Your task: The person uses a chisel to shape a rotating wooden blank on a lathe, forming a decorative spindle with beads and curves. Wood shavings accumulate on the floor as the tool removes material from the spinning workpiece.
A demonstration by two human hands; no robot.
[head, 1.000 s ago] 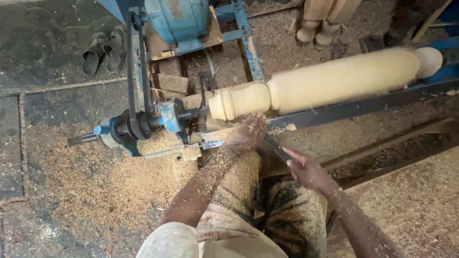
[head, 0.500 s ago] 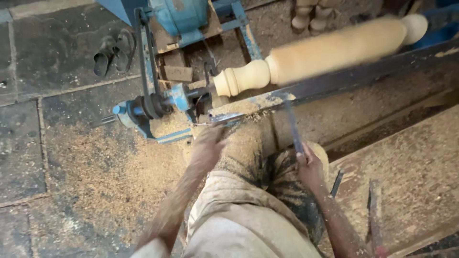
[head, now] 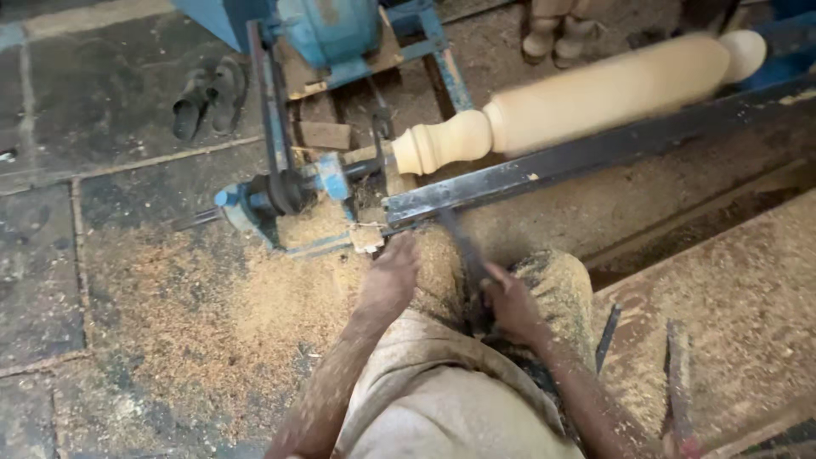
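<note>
1. we see the turned wooden spindle (head: pixel 586 98) mounted on the lathe, lying slantwise above the dark steel tool rest (head: pixel 595 153); its surface is blurred with motion.
2. right hand (head: pixel 510 302) is closed around the handle of a chisel (head: pixel 463 246); the blade slants up to the rest, its tip hidden at the bar's lower edge.
3. left hand (head: pixel 389 276) lies low, just beside the near end of the rest. its fingers are curled down into sawdust (head: pixel 212 314); we cannot tell whether it grips anything.
4. change from one second ago: then the left hand sat up at the rest near the spindle's beaded end. it has since dropped down and away.
5. the right hand has kept its grip on the chisel throughout.
6. a pair of sandals (head: pixel 204 98) lies on the stone floor, well apart from the work.
</note>
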